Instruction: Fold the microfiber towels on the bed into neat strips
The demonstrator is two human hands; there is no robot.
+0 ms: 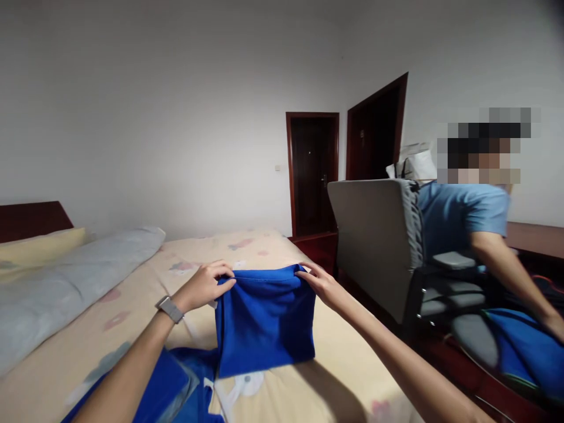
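Note:
A folded piece of blue cloth [267, 323], perhaps a garment, hangs between my two hands above the bed. My left hand [207, 286] pinches its upper left corner, thumb in front. The upper right corner is gripped by my right hand [318, 281]. The cloth's top edge is stretched nearly level, and its lower edge is at or just above the sheet; I cannot tell which. More blue fabric [163, 385] lies on the bed below my left forearm, which partly covers it. A grey watch is on my left wrist.
The bed's patterned sheet [145, 299] spreads under my arms, with a long grey pillow [83, 288] at the left. At the right, a person in a blue shirt [467, 214] sits in a grey chair [374, 241], one arm reaching down near a blue bag [524, 346].

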